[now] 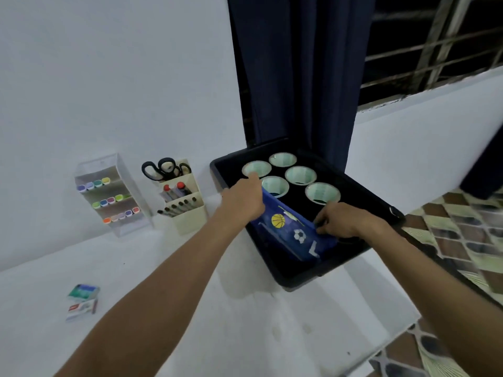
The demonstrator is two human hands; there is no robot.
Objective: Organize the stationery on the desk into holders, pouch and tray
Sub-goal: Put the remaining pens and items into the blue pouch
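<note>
Now the step in hand looks like settling the blue fabric pouch printed with a basketball and a football (288, 232) into the black rectangular plastic tray (381, 202). The left hand (245, 198) grips the pouch's far end, fingers curled over its top edge, while the right hand (339, 220) pinches the near end between thumb and fingers, so each grip is closed on the pouch. Between the two grips the pouch lies tilted, its lower edge down inside the tray. Just beyond the left grip sit five rolls of pale green-cored tape (300, 175), one touching or nearly touching the fingertips. Both forearms reach forward across the white bench (245, 336), wrists bent slightly downward. Well to the left of the left grip stand a cream plastic pen holder with black scissors and markers (181, 197) and a clear tiered rack of coloured markers (109, 197); nearer the person lie two small boxes (81, 302), still loose. The next move probably calls for lowering the pouch flat without knocking the tape, then letting go.
</note>
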